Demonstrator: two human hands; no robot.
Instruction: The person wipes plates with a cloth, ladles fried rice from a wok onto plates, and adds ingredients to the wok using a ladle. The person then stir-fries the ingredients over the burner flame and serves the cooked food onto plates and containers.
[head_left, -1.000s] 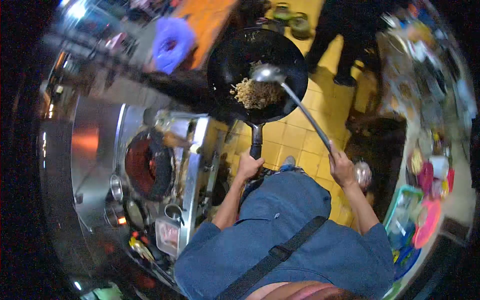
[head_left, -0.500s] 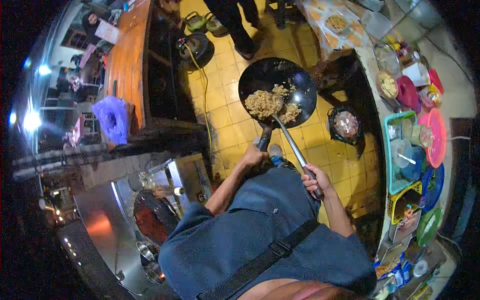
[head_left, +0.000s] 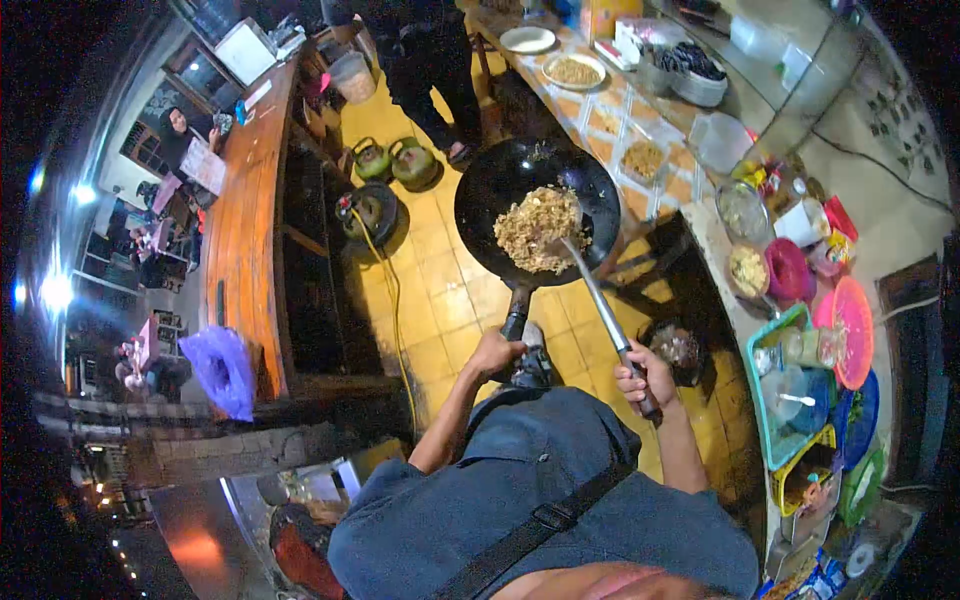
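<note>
Fingers (R) (head_left: 629,383) grip ladle (head_left: 598,300), axis diag, pointing fwd-L.

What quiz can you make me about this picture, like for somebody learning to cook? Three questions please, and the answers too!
1. What does the person's right hand hold?
2. True or false: the person's left hand is empty.
3. Which colour is the plastic bag at the left of the picture? A: green; B: purple; C: red.

Key:
1. A long-handled utensil, with its far end in the food in the wok.
2. False: it grips the wok's handle.
3. B.
</note>
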